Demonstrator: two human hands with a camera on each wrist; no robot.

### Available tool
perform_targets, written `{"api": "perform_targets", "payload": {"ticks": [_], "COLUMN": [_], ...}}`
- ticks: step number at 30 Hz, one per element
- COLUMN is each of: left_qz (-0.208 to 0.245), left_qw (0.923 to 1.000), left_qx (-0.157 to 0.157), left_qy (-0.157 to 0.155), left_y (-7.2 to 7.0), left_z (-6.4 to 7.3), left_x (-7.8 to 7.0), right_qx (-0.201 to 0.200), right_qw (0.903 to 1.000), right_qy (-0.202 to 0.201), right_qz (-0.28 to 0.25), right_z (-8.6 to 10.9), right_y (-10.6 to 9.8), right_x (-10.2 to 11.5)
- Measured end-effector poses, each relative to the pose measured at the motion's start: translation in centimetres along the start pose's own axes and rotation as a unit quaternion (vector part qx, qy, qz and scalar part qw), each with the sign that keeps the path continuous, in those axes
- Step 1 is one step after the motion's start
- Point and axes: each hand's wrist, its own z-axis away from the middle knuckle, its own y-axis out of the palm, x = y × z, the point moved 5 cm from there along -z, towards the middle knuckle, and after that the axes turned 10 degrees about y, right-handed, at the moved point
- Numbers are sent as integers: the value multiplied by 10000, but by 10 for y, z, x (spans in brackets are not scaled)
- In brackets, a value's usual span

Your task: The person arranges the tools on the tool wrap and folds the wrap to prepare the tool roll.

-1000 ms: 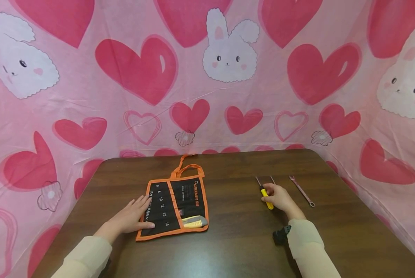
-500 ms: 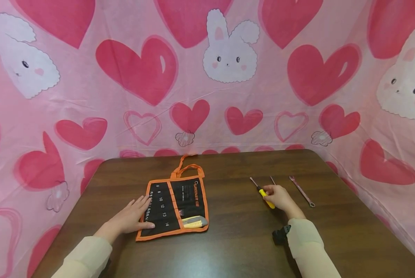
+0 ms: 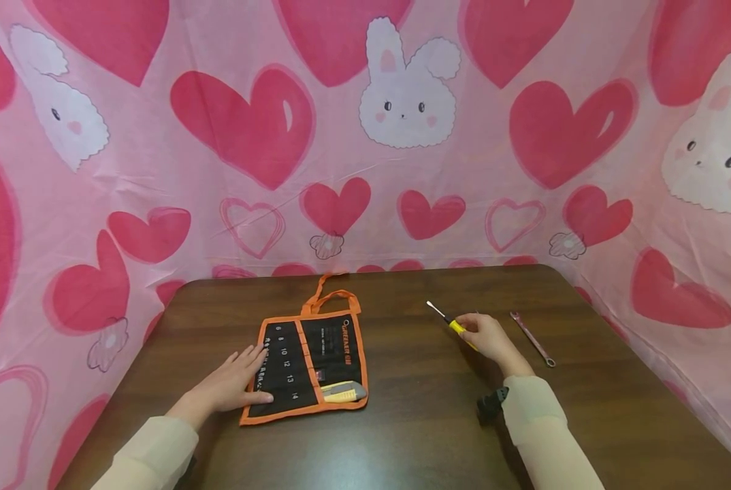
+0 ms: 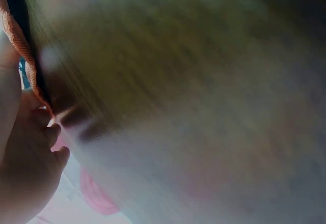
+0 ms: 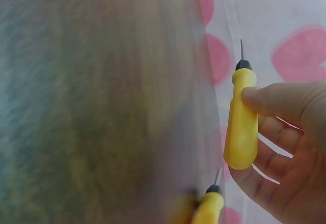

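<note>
My right hand (image 3: pixel 488 337) pinches a flat-blade screwdriver (image 3: pixel 455 327) by its yellow handle, the blade pointing away and to the left. In the right wrist view the thumb presses on the yellow handle (image 5: pixel 241 127) with the fingers behind it. A second yellow-handled screwdriver (image 5: pixel 209 207) lies below it on the table; the hand hides it in the head view. My left hand (image 3: pixel 233 381) rests with extended fingers on the left side of a black tool pouch (image 3: pixel 287 371) with orange trim. A yellow and grey utility knife (image 3: pixel 343 391) sits in the pouch's lower right pocket.
A combination wrench (image 3: pixel 532 339) lies on the brown wooden table (image 3: pixel 414 435), right of my right hand. Orange straps (image 3: pixel 325 297) stretch from the pouch's far edge. A pink cloth (image 3: pixel 396 163) with hearts and rabbits hangs behind the table and along both sides.
My right hand has shifted slightly left and lifted the screwdriver, whose tip has swung left, away from the second screwdriver. My left hand has stayed in place on the pouch.
</note>
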Motion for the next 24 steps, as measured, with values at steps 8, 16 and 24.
{"api": "perform_targets", "payload": {"ticks": [8, 16, 24], "left_qz": [-41, -87, -86], "left_qw": [10000, 10000, 9999], "left_qx": [-4, -32, -31], "left_qy": [21, 28, 45], "left_y": [1, 0, -1], "left_z": [-1, -1, -1], "left_x": [2, 1, 0], "right_qx": [-89, -139, -166], "right_qw": [9994, 9985, 9957], "right_qy": [-324, -525, -910], "right_qz": [25, 22, -93], "right_z": [-7, -11, -12], "right_y": [-5, -9, -7], "right_x": [18, 38, 57]}}
